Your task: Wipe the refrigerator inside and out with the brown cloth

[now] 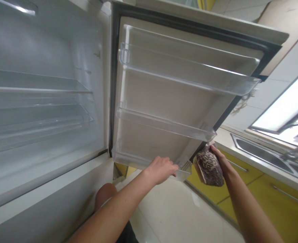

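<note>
Yellow cupboards (pixel 278 206): they stand on your right, with shiny handles, under the pale tabletop (pixel 226 136).
Sink (pixel 260 153): it is set into that tabletop, with a bent metal tap (pixel 297 148) over it and a bright window (pixel 283 104) behind.
Floor (pixel 174 212): it is pale and smooth, down below your arms.
Fridge (pixel 37 141): it is white inside, on your left, with clear shelves (pixel 34 79).
Fridge door (pixel 169 91): it is wide open in front of you, with a dark seal around its edge and three clear bins.
Left hand (pixel 161 168): your fingers curl over the edge of the lowest bin (pixel 131 160); I cannot tell if this grip squeezes it.
Right hand (pixel 220 158): your grip is closed on the top part of a brown shaggy cloth (pixel 209 165).
Cloth's place: it is just past the far edge of the door, below the end of the middle bin (pixel 164 125), up off the floor.
Cloth's direction: its long way runs roughly up and down; the held end is up, the fat end points down, and a paler side shows on the left.
</note>
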The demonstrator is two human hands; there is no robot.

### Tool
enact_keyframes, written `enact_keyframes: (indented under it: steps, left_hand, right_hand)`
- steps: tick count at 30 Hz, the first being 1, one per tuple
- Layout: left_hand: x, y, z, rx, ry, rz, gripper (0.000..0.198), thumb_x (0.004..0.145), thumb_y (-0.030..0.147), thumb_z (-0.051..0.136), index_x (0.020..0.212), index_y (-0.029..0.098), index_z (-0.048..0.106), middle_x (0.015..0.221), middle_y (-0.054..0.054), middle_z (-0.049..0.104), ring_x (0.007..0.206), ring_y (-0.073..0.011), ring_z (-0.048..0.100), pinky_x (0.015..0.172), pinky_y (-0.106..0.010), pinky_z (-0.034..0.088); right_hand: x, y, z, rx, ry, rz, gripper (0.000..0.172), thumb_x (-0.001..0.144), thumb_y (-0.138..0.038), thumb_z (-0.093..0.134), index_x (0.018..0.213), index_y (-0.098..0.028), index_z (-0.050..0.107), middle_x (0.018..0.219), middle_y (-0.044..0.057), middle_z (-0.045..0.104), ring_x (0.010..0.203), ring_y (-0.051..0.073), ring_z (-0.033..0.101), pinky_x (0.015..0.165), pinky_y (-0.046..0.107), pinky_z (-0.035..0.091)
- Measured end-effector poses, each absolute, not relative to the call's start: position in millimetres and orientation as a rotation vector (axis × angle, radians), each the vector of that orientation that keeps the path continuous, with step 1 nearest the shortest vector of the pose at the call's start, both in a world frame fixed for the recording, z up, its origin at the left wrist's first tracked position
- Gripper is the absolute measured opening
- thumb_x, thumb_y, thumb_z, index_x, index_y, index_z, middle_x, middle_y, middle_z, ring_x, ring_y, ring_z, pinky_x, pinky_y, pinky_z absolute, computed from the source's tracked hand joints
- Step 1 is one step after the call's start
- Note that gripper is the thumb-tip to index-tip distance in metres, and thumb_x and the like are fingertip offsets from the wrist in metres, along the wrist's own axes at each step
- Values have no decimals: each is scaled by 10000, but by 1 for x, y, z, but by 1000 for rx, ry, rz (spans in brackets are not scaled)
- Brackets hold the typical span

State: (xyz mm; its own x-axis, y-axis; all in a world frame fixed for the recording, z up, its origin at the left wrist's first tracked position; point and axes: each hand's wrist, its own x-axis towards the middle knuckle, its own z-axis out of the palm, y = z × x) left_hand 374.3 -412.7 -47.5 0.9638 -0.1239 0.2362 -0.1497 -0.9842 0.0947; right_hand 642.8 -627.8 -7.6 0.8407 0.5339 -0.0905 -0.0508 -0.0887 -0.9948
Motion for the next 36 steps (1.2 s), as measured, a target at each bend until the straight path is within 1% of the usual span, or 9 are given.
enact_keyframes:
  steps: [4, 10, 15, 22, 25, 27, 30, 32, 36]
  left_hand:
    - [378, -412, -56, 3005, -200, 312, 140, 1053, 329, 630, 1057, 248, 744, 1052, -82, 808, 1059, -248, 753, 744, -303, 547]
    - [383, -411, -65, 3003, -164, 309, 130, 1046, 326, 647, 1058, 240, 743, 1049, -85, 813, 1057, -250, 756, 732, -302, 534]
    - [389, -410, -71, 3002, -163, 308, 165, 1063, 346, 613, 1084, 240, 739, 1070, -91, 811, 1079, -249, 757, 761, -308, 550]
    - [393, -411, -72, 3028, -125, 258, 233, 1068, 399, 582, 1085, 240, 751, 1042, -105, 816, 1053, -261, 773, 774, -328, 580]
    - [390, -414, -69, 3027, -77, 269, 271, 1077, 404, 552, 1088, 221, 751, 1047, -122, 816, 1057, -288, 770, 772, -358, 586]
    - [387, -417, -68, 3023, -49, 279, 284, 1082, 400, 538, 1088, 211, 750, 1054, -128, 816, 1065, -300, 764, 771, -369, 584]
    - [385, -419, -68, 3013, -25, 287, 273, 1084, 392, 540, 1086, 212, 745, 1078, -132, 813, 1079, -292, 753, 782, -360, 571]
    - [386, -419, -68, 3007, -15, 287, 262, 1084, 386, 544, 1089, 216, 742, 1094, -135, 809, 1082, -284, 745, 792, -355, 562]
    - [388, -420, -68, 3005, 8, 283, 244, 1080, 369, 556, 1086, 215, 746, 1091, -137, 806, 1084, -284, 737, 802, -354, 557]
  right_hand:
    - [645, -625, -8, -1585, -328, 508, 415, 747, -520, 800, 1024, -231, 692, 798, 90, 803, 783, 345, 809, 652, 412, 676]
    - [646, -625, -12, -1566, -389, 501, 522, 694, -521, 850, 1095, -227, 688, 875, 99, 811, 836, 367, 808, 779, 482, 686]
    - [640, -619, -12, -1546, -400, 469, 550, 666, -514, 868, 1095, -222, 685, 871, 93, 811, 819, 353, 806, 725, 436, 676]
    - [634, -610, -7, -1519, -401, 502, 514, 701, -473, 862, 1109, -216, 684, 878, 92, 818, 828, 347, 815, 719, 426, 688]
    - [633, -610, -6, -1512, -426, 523, 508, 726, -481, 854, 1124, -210, 691, 917, 99, 824, 877, 341, 819, 774, 425, 694]
    - [634, -610, -8, -1511, -447, 523, 507, 738, -499, 857, 1124, -213, 696, 904, 94, 823, 890, 338, 819, 798, 423, 692]
    - [636, -609, -12, -1505, -454, 499, 498, 737, -525, 868, 1093, -221, 699, 881, 77, 821, 870, 327, 818, 815, 425, 688]
    - [637, -608, -14, -1495, -453, 490, 504, 732, -540, 873, 1084, -221, 703, 918, 78, 827, 877, 324, 817, 844, 434, 685]
    - [639, -606, -15, -1477, -474, 494, 548, 738, -554, 876, 1141, -225, 704, 1012, 81, 833, 953, 321, 816, 922, 444, 674]
